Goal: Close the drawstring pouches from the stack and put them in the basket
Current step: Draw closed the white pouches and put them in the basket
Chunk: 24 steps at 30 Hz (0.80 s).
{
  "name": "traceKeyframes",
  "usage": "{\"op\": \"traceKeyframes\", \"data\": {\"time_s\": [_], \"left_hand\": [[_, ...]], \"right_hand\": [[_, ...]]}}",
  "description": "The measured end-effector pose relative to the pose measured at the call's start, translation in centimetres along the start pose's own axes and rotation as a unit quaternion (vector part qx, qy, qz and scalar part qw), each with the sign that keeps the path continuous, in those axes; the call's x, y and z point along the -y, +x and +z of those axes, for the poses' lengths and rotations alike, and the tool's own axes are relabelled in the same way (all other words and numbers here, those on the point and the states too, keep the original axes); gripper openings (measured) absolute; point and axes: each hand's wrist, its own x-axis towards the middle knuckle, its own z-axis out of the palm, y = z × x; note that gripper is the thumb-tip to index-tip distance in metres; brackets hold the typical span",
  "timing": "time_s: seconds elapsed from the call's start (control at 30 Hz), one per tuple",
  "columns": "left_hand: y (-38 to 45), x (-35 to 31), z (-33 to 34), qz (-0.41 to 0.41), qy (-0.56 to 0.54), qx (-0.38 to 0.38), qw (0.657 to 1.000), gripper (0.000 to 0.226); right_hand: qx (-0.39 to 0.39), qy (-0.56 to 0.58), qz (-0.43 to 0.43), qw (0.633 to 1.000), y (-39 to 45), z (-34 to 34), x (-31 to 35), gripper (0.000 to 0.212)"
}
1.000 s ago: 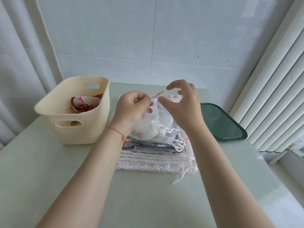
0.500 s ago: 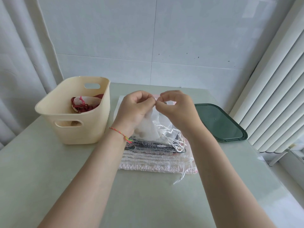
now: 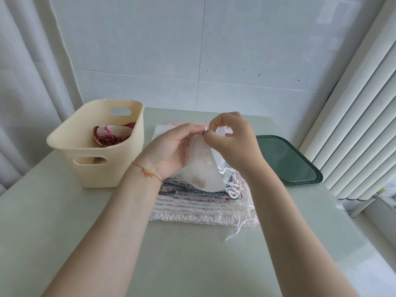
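Looking down from your head, you see your two bare arms reach forward over the pale green tabletop. Just past your wrists lies the stack of pouches, flat on the tabletop, with loose white strings spilling off its right side.

Your left hand holds the sheer white pouch up above the stack. Its fingers are curled round the pouch's upper part, near the neck. The pouch hangs down from there, so its long way runs from the pinched top down to the round bottom, which sits just over the stack. Something small and brown shows through the cloth near the bottom.

Your right hand is right beside the left one, at the top of the pouch. Its thumb and first finger pinch the little string at the mouth. The other fingers are bent and hold nothing.

So the string is at the very top, between your two hands, and the right hand has it. I think the next pull needs to go out to the right, away from the left hand, while the left hand keeps the neck from moving. That should close the mouth.

The cream basket stands on your left, near your left hand. A few pouches, red and white, already lie in it. A dark green lid lies flat off to the right. Behind are white wall tiles and curtains.
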Motion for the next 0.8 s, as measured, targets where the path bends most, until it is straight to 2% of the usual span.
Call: {"op": "traceKeyframes", "data": {"time_s": [0.07,0.23,0.33,0.43,0.53,0.6,0.8], "left_hand": [[-0.1,-0.2,0.1,-0.003,0.002,-0.013,1.0,0.01],[0.1,-0.2,0.0,0.012,0.04,-0.064,0.997,0.011],[0.4,0.1,-0.4,0.009,0.099,-0.074,0.992,0.029],[0.4,0.2,-0.7,0.015,0.141,-0.104,0.984,0.031],[0.3,0.1,-0.8,0.022,0.169,-0.116,0.978,0.012],[0.2,0.1,-0.8,0.015,0.172,-0.106,0.979,0.008],[0.3,0.4,-0.4,0.031,0.183,-0.119,0.975,0.016]], "right_hand": [[0.002,-0.017,-0.034,0.999,0.1,-0.2,-0.3,0.011],[-0.018,-0.08,-0.134,0.988,0.0,-0.2,-0.6,0.011],[-0.016,-0.122,-0.158,0.98,0.0,-0.3,-0.7,0.01],[-0.011,-0.179,-0.171,0.969,0.1,-0.3,-0.7,0.007],[0.01,-0.218,-0.168,0.961,0.3,-0.4,-0.8,0.005],[0.017,-0.217,-0.163,0.962,0.2,-0.3,-1.0,0.004],[-0.024,-0.203,-0.155,0.967,0.1,-0.2,-1.1,0.008]]}}
